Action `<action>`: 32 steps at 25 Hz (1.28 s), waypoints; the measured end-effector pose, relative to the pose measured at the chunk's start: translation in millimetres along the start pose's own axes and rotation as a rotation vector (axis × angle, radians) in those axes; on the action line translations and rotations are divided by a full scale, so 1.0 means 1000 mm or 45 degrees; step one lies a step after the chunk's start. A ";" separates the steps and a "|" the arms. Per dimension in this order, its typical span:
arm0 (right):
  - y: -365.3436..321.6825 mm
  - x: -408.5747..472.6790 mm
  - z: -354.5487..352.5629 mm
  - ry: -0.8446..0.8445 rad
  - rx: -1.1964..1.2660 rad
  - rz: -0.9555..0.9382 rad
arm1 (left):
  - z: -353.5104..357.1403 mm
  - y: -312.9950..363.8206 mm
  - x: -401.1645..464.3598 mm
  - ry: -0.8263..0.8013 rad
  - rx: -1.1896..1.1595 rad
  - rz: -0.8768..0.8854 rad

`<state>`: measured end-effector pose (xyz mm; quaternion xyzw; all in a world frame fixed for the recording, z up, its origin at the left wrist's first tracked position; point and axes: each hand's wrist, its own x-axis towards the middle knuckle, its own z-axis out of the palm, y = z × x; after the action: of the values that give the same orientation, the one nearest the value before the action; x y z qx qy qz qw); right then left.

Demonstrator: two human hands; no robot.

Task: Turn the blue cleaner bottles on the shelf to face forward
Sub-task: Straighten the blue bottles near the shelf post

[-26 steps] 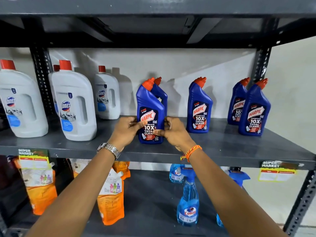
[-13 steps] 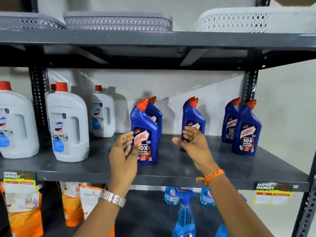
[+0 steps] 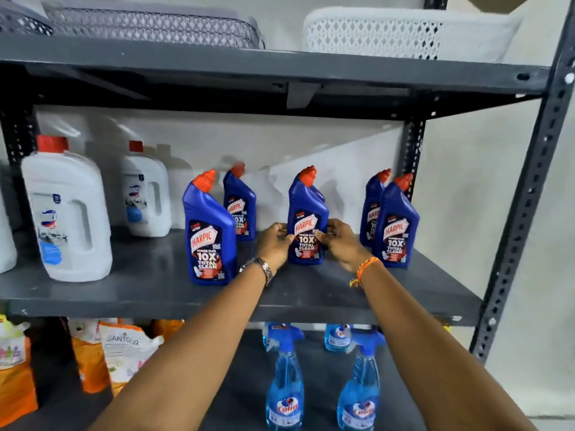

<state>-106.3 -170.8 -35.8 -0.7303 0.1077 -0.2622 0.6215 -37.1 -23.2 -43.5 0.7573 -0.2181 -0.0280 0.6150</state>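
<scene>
Several blue cleaner bottles with red caps stand on the grey middle shelf (image 3: 149, 293). The middle bottle (image 3: 306, 206) is gripped on both sides: my left hand (image 3: 275, 244) on its left, my right hand (image 3: 340, 242) on its right. Its label faces me. The front left bottle (image 3: 208, 231) stands free, label forward, with another bottle (image 3: 240, 203) behind it. At the right stand two more, a front bottle (image 3: 395, 225) and a bottle behind it (image 3: 371, 209), partly hidden.
White jugs with red caps, a large jug (image 3: 67, 213) and a smaller jug (image 3: 146, 194), fill the shelf's left. Mesh baskets (image 3: 370, 32) sit on the top shelf. Spray bottles (image 3: 284, 387) and orange pouches (image 3: 124, 346) stand below. A rack post (image 3: 525, 194) rises at right.
Both hands left the front left bottle, moved right and closed around the middle bottle. The camera view tilted up and shifted right.
</scene>
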 end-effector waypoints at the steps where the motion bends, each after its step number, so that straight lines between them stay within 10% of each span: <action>1: 0.000 -0.003 -0.003 -0.008 0.005 -0.010 | 0.001 -0.001 -0.002 -0.004 -0.044 0.001; 20: -0.017 -0.052 -0.037 -0.054 0.177 -0.144 | 0.002 0.035 -0.067 -0.019 -0.292 0.111; 25: 0.013 -0.066 -0.078 0.174 0.225 -0.219 | 0.008 0.024 -0.127 0.452 -0.182 0.382; 29: 0.019 -0.048 -0.131 0.646 0.198 -0.165 | 0.066 0.046 -0.127 -0.132 -0.545 0.298; 32: 0.017 -0.032 -0.149 0.575 0.213 -0.069 | 0.128 0.064 -0.085 -0.383 -0.549 0.120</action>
<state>-207.7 -285.5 -46.7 -0.6018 0.2020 -0.4435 0.6328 -172.8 -119.5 -33.6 0.5851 -0.3311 -0.1575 0.7234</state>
